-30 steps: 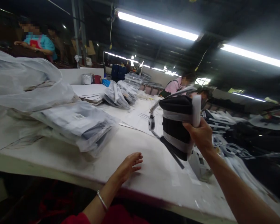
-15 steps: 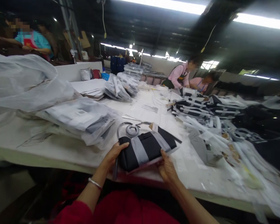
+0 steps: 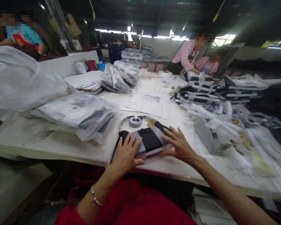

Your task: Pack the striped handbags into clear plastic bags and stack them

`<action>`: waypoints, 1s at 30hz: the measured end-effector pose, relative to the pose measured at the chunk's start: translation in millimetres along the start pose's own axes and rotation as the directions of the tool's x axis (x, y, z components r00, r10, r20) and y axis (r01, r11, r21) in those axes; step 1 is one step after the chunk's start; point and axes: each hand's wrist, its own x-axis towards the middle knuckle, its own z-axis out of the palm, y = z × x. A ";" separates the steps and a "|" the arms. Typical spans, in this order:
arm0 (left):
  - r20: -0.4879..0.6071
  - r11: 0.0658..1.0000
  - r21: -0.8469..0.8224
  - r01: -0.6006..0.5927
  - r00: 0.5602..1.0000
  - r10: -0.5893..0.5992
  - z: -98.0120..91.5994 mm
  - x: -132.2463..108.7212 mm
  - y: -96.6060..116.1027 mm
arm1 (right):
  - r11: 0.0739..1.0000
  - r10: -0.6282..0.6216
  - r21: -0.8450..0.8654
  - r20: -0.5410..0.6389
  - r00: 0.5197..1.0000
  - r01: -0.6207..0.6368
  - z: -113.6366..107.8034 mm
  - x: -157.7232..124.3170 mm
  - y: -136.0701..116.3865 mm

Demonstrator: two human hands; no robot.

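Note:
A black bag point(image 3: 150, 141) wrapped with grey bands lies near the table's front edge. My left hand point(image 3: 127, 151) rests spread over its left end, fingers apart. On the right end, my right hand point(image 3: 178, 142) is also spread, its fingertips at the bag's edge. Behind the bag sits a coiled grey strap point(image 3: 135, 122) bound with a white wrap, and a brown paper tag point(image 3: 151, 123) stands by its upper side. Something thin and pale shows under the bag's front edge; I cannot tell what it is.
On the left lie plastic-wrapped packages point(image 3: 77, 109) and a large clear plastic bag point(image 3: 16, 81). Wrapped black bags point(image 3: 201, 90) are piled at the right, near white strips and a grey box-like piece point(image 3: 204, 134). Co-workers in pink point(image 3: 184, 56) stand across the table point(image 3: 152, 82).
Both hands have let go of the bag's ends and now lie spread over it. The bag has come down flatter on the table. My view has shifted slightly.

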 end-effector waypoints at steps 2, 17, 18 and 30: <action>0.024 1.000 0.014 0.028 0.999 -0.028 11.8 2.4 1.9 | 0.998 -0.031 0.066 0.111 0.993 0.024 11.5 14.4 14.0; 0.322 0.989 0.013 -0.150 0.937 0.138 -22.0 -7.4 -18.4 | 0.979 0.086 0.196 -0.143 0.986 -0.057 28.9 -50.5 -25.2; 0.323 0.986 0.010 -0.165 0.934 0.153 -22.6 -9.3 -19.8 | 0.979 0.098 0.194 -0.150 0.984 -0.068 25.9 -57.1 -27.7; 0.375 0.996 -0.039 -0.080 0.923 0.089 -31.1 3.1 -19.2 | 0.941 0.331 -0.013 0.250 0.910 -0.338 -2.5 108.0 20.7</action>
